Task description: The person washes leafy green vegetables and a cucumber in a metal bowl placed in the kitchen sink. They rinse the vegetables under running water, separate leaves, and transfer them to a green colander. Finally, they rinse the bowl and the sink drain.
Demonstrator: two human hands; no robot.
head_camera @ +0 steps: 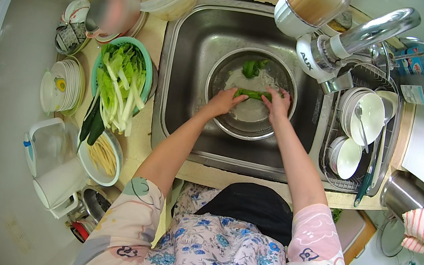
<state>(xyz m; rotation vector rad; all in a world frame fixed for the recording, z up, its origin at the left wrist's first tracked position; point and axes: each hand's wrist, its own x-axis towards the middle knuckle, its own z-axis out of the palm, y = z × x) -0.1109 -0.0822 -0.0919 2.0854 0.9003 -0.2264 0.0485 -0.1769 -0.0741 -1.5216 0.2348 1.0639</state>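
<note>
Both hands are over a round metal basin (223, 66) in the steel sink (186, 85). My left hand (224, 100) grips one end of a long green vegetable (253, 94); my right hand (278, 104) grips its other end. The vegetable lies level between them, and its exact kind cannot be told. The basin holds water, with a pale patch showing in its middle. Another green piece (252, 69), perhaps a pepper, is in the basin beyond the hands. Parts of the fingers are hidden behind the vegetable.
Left of the sink, a green basket (150, 74) holds leafy greens, above a bowl (116, 177) of pale yellow strips. Stacked dishes (69, 84) stand farther left. A faucet with a filter (309, 56) overhangs the sink's right side, near a rack of white bowls (370, 118).
</note>
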